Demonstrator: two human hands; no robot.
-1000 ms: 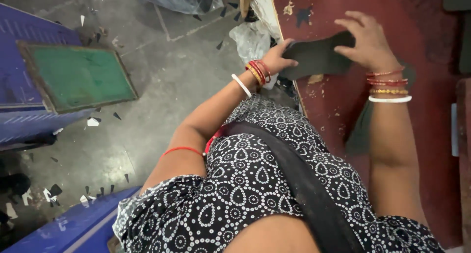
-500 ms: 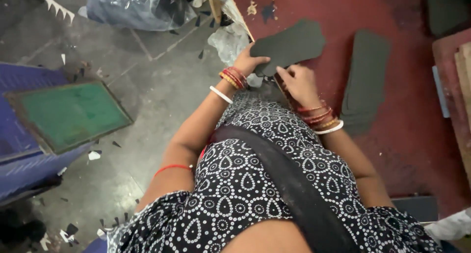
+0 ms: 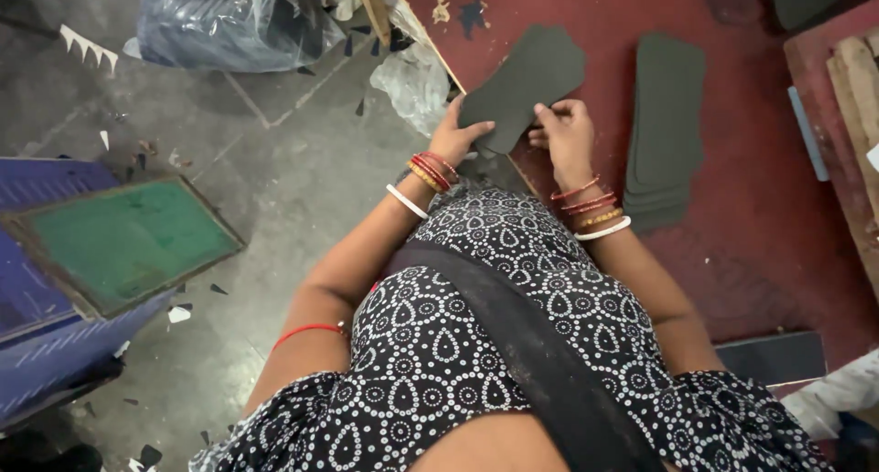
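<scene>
At the near edge of the red worktable (image 3: 732, 252), seen from the head camera: held a dark grey sole-shaped cutout (image 3: 531, 74) between both hands, its far end lying out over the tabletop, its near end lifted past the table's edge. Left hand (image 3: 455, 141) clamped on the cutout's near-left edge, thumb laid across the top, fingers hidden beneath. Right hand (image 3: 566, 135) closed on the near-right edge, fingers curled over it. Wore red, gold and white bangles on both wrists.

Looked, as a judgement, like the handling of a single piece apart from the rest, both grips set at one end. Thin and probably floppy, so any further handling called for support from both hands and a flat, even lay.

Just right of the hands, on the same table: stack of matching cutouts (image 3: 667, 115), fanned slightly, not touching the held one. Farther right, wooden block (image 3: 856, 97) at the frame's edge.

Tabletop worn, stained and chipped in places. Below and left, grey concrete floor (image 3: 275, 161) littered with small scraps. Crumpled clear plastic (image 3: 417, 83) against the table's side; bulging plastic bag (image 3: 229, 19) farther off. Green framed screen (image 3: 128, 238) rested on a blue stand (image 3: 37, 188).
</scene>
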